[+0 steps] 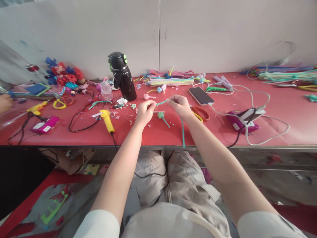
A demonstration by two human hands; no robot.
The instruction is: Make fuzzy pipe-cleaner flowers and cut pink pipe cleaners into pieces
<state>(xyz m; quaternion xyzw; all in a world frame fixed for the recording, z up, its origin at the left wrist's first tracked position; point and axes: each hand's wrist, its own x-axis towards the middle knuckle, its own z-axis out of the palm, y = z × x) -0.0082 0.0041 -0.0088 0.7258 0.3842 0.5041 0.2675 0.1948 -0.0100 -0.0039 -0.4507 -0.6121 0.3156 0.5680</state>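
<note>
Both my hands hold one teal pipe cleaner (160,102) above the red table (173,132). My left hand (145,111) pinches its left end, and my right hand (179,105) pinches it further right. The long tail of the pipe cleaner hangs down past the table's front edge. A small green pipe-cleaner flower (161,115) lies on the table just below my hands. Red and yellow scissors (200,114) lie right beside my right wrist.
A yellow glue gun (107,119) and a black bottle (122,76) stand left of my hands. A phone (200,96) on a white cable, a purple box (242,120), pipe-cleaner bundles (170,80) and finished flowers (63,74) lie around. Another person's hand (4,102) shows at far left.
</note>
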